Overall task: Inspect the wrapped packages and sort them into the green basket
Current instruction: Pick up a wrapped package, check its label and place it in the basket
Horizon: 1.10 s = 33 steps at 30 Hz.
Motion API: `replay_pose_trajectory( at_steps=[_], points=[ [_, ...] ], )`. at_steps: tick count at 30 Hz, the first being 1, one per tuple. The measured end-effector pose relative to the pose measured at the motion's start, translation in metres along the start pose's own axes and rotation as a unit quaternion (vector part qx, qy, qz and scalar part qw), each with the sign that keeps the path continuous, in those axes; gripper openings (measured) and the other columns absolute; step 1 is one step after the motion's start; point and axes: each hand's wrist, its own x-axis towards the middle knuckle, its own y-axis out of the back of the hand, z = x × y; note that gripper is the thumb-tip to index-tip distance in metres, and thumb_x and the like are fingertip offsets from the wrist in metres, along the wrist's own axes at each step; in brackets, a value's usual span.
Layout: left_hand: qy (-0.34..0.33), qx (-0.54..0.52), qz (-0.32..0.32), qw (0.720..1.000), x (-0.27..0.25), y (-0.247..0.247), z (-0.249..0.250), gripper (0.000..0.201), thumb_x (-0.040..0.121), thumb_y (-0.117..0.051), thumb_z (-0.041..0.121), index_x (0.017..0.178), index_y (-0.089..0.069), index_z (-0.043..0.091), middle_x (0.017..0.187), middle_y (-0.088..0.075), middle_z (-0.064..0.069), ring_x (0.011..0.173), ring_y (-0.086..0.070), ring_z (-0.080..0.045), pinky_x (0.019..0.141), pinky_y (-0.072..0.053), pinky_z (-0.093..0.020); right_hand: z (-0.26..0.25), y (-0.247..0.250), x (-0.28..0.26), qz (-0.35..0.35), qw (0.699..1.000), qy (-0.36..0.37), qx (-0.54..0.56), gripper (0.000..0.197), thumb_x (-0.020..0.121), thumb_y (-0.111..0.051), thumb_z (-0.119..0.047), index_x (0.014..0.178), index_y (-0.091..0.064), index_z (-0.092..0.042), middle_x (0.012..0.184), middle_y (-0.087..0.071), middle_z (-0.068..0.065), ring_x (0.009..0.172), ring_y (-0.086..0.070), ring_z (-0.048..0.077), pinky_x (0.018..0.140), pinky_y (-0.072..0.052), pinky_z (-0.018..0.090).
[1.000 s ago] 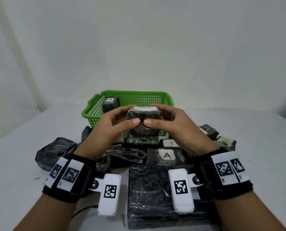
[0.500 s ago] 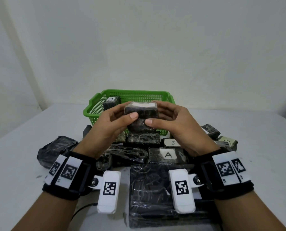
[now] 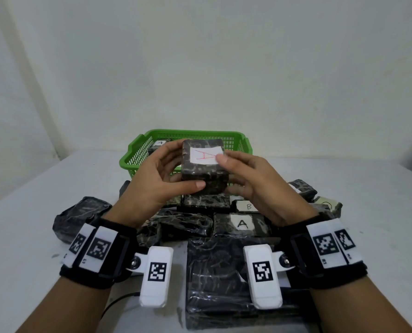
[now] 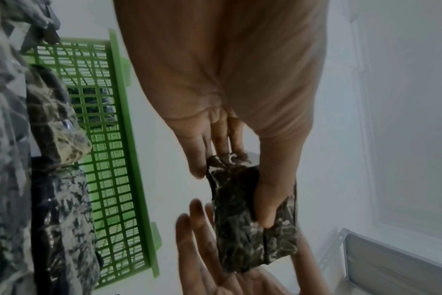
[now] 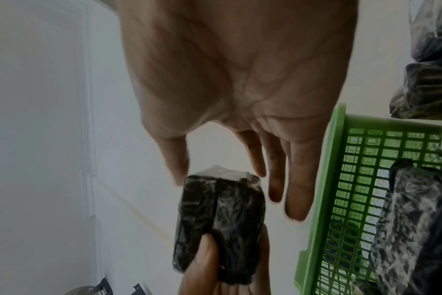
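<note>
Above the pile, both hands (image 3: pixel 200 179) clamped on package (image 3: pixel 203 174), label "A" showing. Inspection step; next, likely set into green basket (image 3: pixel 137 156) at 12 o'clock.

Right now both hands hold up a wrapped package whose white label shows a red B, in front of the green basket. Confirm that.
Not quite: the head view shows a red A on the label of the wrapped package. Left hand and right hand do hold it before the green basket.
</note>
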Motion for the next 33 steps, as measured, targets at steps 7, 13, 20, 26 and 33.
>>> replay_pose_trajectory(
  at_steps=[7,13,20,26,33],
  points=[
    [0.014,0.011,-0.042,0.999,-0.004,-0.003,0.003,0.076,0.079,-0.085,0.019,0.147,-0.05,0.018,0.141,-0.065,0.001,0.129,-0.063,-0.015,0.1,-0.055,-0.028,0.0,0.004,-0.002,0.035,0.999,0.006,-0.015,0.035,0.088,-0.081,-0.02,0.119,-0.066,-0.025,0.113,-0.08,0.004,0.104,-0.077,0.021,0.092,-0.062,0.043],
    [-0.046,0.046,0.036,0.997,-0.003,-0.006,0.004,0.057,0.072,-0.082,0.009,0.127,-0.065,0.011,0.124,-0.074,-0.003,0.116,-0.071,-0.017,0.093,-0.058,-0.026,0.0,0.0,-0.002,0.001,1.0,0.002,-0.03,0.063,0.072,-0.085,-0.041,0.131,-0.066,-0.032,0.125,-0.075,0.0,0.112,-0.074,0.017,0.099,-0.059,0.04],
    [-0.071,0.065,-0.009,0.995,-0.004,-0.003,0.004,0.06,0.072,-0.083,0.007,0.128,-0.061,0.015,0.131,-0.069,0.002,0.127,-0.063,-0.013,0.101,-0.053,-0.025,0.001,0.0,-0.001,0.002,1.0,-0.014,-0.003,0.054,0.074,-0.082,-0.039,0.12,-0.071,-0.012,0.115,-0.079,0.005,0.105,-0.077,0.019,0.097,-0.06,0.037],
    [0.066,0.048,-0.037,0.996,-0.003,-0.001,-0.001,0.061,0.081,-0.074,0.048,0.135,-0.064,0.021,0.132,-0.07,-0.001,0.125,-0.066,-0.021,0.112,-0.046,-0.05,0.01,0.002,0.008,0.034,0.998,0.023,-0.036,0.08,0.053,-0.096,-0.047,0.126,-0.07,-0.027,0.133,-0.071,0.003,0.126,-0.067,0.017,0.112,-0.05,0.045],
    [0.071,0.045,-0.037,0.996,-0.004,-0.003,-0.002,0.071,0.076,-0.083,0.048,0.135,-0.063,0.015,0.13,-0.071,-0.005,0.126,-0.065,-0.024,0.114,-0.043,-0.049,0.002,-0.001,0.0,0.038,0.998,0.027,-0.053,0.055,0.057,-0.086,-0.051,0.105,-0.072,-0.027,0.105,-0.08,-0.015,0.104,-0.073,0.0,0.087,-0.053,0.022]
  ],
)
